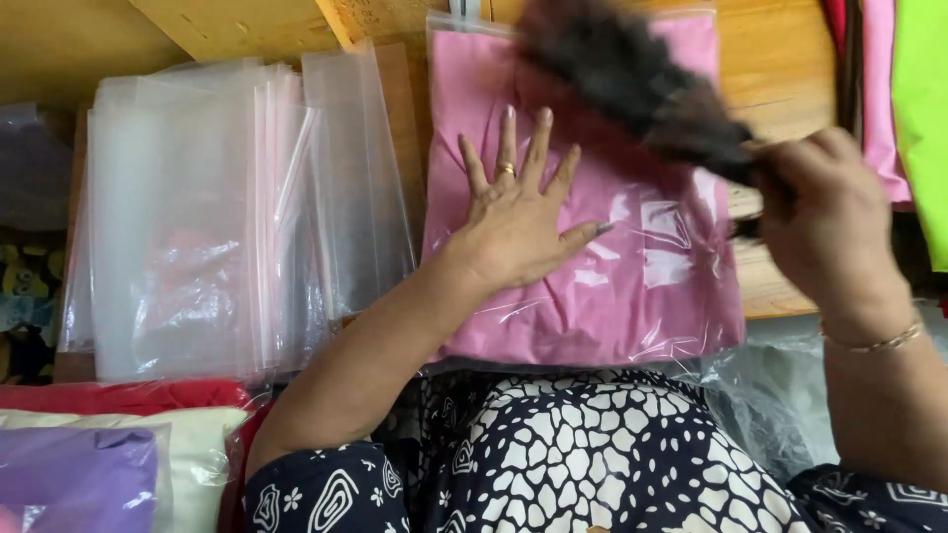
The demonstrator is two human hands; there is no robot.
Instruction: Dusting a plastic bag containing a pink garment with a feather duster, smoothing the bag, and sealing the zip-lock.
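Pink cloth [592, 296], matt and smooth, sealed in a clear glossy plastic bag [681, 247] with bright glare patches and fine wrinkles. Left hand [518, 222] flat on the film; metal ring [505, 170], gold-toned, shiny. Right hand [825, 222] grips a dark brush [632, 84], bristles fuzzy and matt, blurred. Metal bracelet [879, 343], thin, glinting. Left: stack of empty clear plastic bags [197, 227], slick, hazy where layered. Far: wooden tabletop [780, 59], smooth, light-toned. Near left: bagged purple cloth [79, 474] and cream cloth [197, 444] under glossy film. Far right: lime-green fabric [923, 118], matt.
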